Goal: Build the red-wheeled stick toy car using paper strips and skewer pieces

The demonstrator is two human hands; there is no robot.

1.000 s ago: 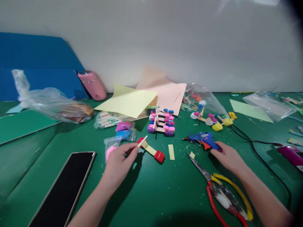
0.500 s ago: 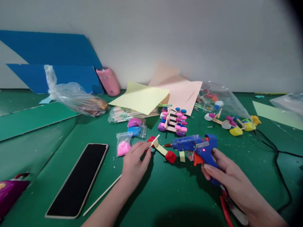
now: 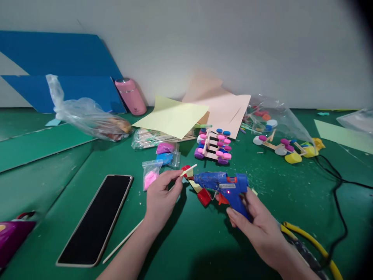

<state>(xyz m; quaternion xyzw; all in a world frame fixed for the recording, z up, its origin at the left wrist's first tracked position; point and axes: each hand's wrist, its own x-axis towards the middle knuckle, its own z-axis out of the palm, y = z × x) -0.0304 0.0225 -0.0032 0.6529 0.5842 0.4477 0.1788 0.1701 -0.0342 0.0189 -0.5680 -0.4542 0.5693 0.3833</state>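
My left hand [image 3: 163, 198] pinches a short pale wooden stick [image 3: 190, 168] between thumb and fingertips. In my right hand [image 3: 256, 225] is a blue hot glue gun [image 3: 217, 181], its fingers wrapped round the handle. A small red light glows on the gun's side. Its nozzle lies close to the stick; whether they touch I cannot tell. Below the nozzle rests a pale yellow strip [image 3: 196, 186] with a red block [image 3: 204, 197] at one end and another red piece [image 3: 185, 169] at the other. The gun partly hides that strip.
A phone [image 3: 96, 221] and a long thin stick [image 3: 124, 241] lie left. Clay bags [image 3: 151, 175], wheeled models [image 3: 215, 146] and a bag of sticks [image 3: 157, 138] stand behind. Yellow-handled pliers [image 3: 309, 237] and a black cord [image 3: 339, 202] lie right; a pink bottle [image 3: 131, 95] leans at the back.
My right hand has brought the glue gun left, so its nozzle is now near the stick. The left hand keeps its pinch with little movement. Yellow handles now show at lower right.
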